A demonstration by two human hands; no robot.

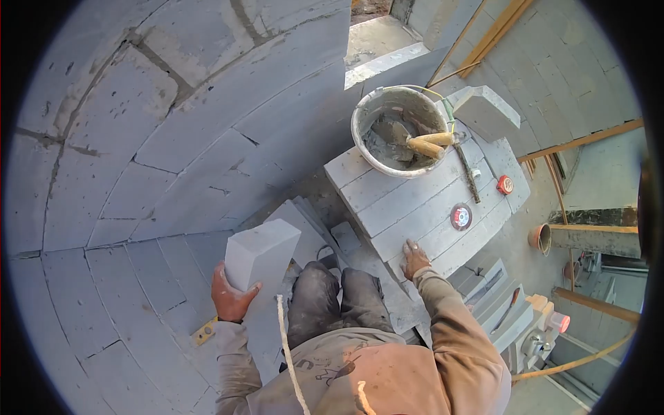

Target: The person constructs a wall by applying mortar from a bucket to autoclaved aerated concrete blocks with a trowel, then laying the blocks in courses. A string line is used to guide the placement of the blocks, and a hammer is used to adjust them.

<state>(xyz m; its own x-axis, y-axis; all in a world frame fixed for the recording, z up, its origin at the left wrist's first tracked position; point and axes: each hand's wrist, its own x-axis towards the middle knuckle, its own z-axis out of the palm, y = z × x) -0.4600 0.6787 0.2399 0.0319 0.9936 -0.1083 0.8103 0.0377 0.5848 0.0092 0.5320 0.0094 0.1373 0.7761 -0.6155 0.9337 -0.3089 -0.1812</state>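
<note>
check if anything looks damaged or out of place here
The wall on the left has small chips and dark gouges, some beside its joints, breaking its otherwise flat faces. The block in the left hand shows no clear damage.

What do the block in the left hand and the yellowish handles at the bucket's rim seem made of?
Block: probably lightweight concrete, matte, judging by its pale grey, chalky-looking faces. Handles: likely wood, fairly smooth, from their yellow-tan colour; grain isn't discernible.

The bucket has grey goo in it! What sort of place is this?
Probably a building site. There's a bare wall of big blocks, the bucket of what looks like mortar with wooden-handled tools in it, and a loose block in the person's left hand.
</note>
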